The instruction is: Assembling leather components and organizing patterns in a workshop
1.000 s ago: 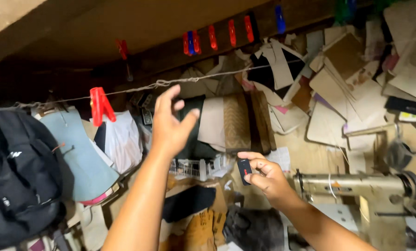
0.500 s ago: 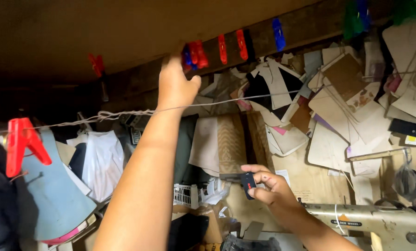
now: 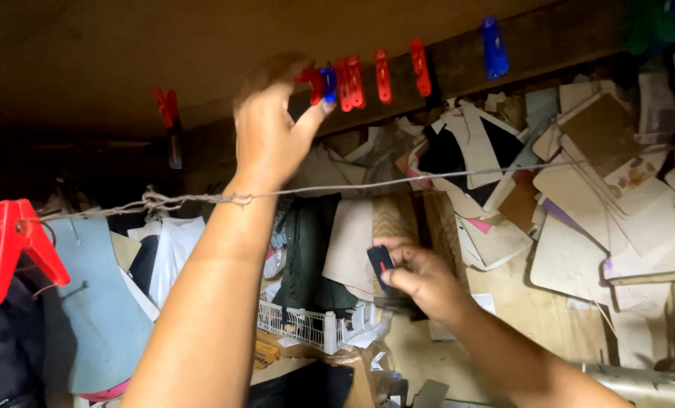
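Note:
My left hand (image 3: 271, 128) is raised to a dark wooden beam (image 3: 549, 38) overhead, its fingers at a red clothes peg (image 3: 312, 81) and a blue peg (image 3: 328, 83) at the left end of a row of pegs. Whether it grips one is blurred. My right hand (image 3: 420, 276) is lower, at the middle, and pinches a small dark flat piece (image 3: 381, 263) with a red mark between thumb and fingers. A twisted string (image 3: 164, 202) runs across in front of my left forearm.
More red pegs (image 3: 383, 75) and a blue peg (image 3: 492, 47) line the beam. A big red peg (image 3: 13, 249) hangs on the string at left. Cardboard pattern pieces (image 3: 579, 204) cover the wall at right. A white wire basket (image 3: 307, 326) sits below, with a sewing machine arm (image 3: 647, 381) at bottom right.
My left hand has risen from the string's height to the pegs on the beam. My view has tilted upward. My right hand still holds the dark piece and has stayed low.

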